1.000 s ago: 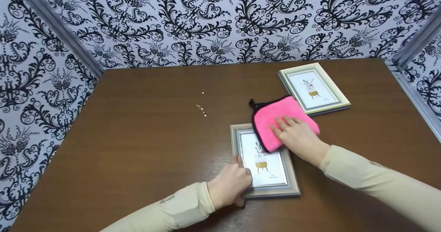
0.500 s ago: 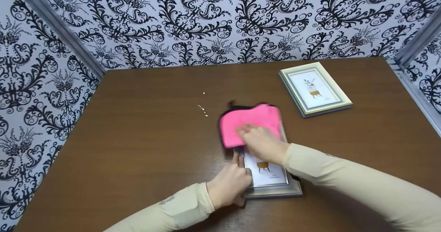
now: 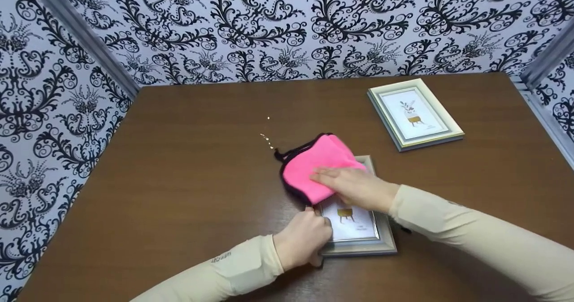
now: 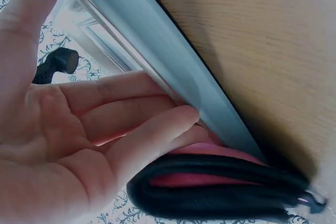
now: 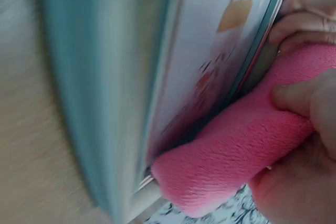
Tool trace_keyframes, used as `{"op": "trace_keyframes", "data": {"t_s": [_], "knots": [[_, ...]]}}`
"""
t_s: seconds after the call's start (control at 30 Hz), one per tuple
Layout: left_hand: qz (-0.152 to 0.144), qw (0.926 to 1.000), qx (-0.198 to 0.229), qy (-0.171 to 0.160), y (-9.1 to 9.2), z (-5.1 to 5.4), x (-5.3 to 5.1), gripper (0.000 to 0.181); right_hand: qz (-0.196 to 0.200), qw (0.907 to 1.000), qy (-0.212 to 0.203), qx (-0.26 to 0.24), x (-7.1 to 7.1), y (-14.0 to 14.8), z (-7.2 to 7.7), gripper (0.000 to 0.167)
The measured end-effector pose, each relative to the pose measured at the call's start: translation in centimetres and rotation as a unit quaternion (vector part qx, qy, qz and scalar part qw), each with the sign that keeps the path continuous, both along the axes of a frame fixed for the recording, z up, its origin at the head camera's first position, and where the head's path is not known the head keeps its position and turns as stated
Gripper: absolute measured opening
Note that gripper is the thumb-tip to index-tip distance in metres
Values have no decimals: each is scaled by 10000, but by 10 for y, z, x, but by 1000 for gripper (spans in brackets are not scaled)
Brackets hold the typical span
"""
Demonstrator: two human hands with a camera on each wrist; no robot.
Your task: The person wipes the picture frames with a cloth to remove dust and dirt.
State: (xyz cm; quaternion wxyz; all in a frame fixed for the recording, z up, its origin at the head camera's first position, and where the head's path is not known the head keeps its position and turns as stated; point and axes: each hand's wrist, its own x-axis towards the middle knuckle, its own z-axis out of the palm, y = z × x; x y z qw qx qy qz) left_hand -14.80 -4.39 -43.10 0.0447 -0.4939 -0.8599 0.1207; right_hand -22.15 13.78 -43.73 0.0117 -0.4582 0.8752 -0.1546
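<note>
1. Pink cloth [image 3: 319, 160] had moved left: a second ago over the near picture frame's [image 3: 361, 232] upper right corner, then over its upper left.
2. Right hand [image 3: 352, 185] held the cloth, fingers laid across the top, thumb pressed in.
3. Left hand [image 3: 302, 234] gripped that frame's left edge, same spot as before; hands near each other, not joined.
4. Far picture frame [image 3: 415, 113] unmoved on the surface [image 3: 202, 158]; cloth no longer overlapped it in head view.
5. Print's plant covered in head view, smeared in right wrist view.
6. Dark bit under right sleeve [image 3: 448, 214]: unclear.
</note>
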Motion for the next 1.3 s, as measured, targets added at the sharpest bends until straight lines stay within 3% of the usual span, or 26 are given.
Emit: {"op": "trace_keyframes", "data": {"t_s": [0.2, 0.33, 0.5, 0.6, 0.83, 1.03, 1.3], "knots": [[-42, 9999, -79, 121, 0, 0, -2, 40, -448, 9944, 774, 556, 6, 34, 3, 53], [-11, 10000, -33, -23, -1, 2, -3, 38, -904, 9862, 1134, 799, 12, 52, 4, 51], [-4, 10000, -13, -99, 0, 1, -2, 35, -1467, 9808, 1177, 509, 12, 66, 0, 48], [-59, 9999, -104, -22, 1, 0, -2, 41, -1588, 9813, 1027, 358, 10, 73, -2, 48], [-155, 9997, -179, 111, 1, -3, -3, 45, -1062, 9904, 744, 477, 20, 85, -3, 56], [-114, 9994, -260, 201, 2, -2, -1, 45, -376, 9891, 1207, 753, 44, 90, -2, 60], [-42, 9994, -285, 183, 3, 0, 0, 44, 417, 9818, 1756, 594, 86, 94, 3, 61]]}}
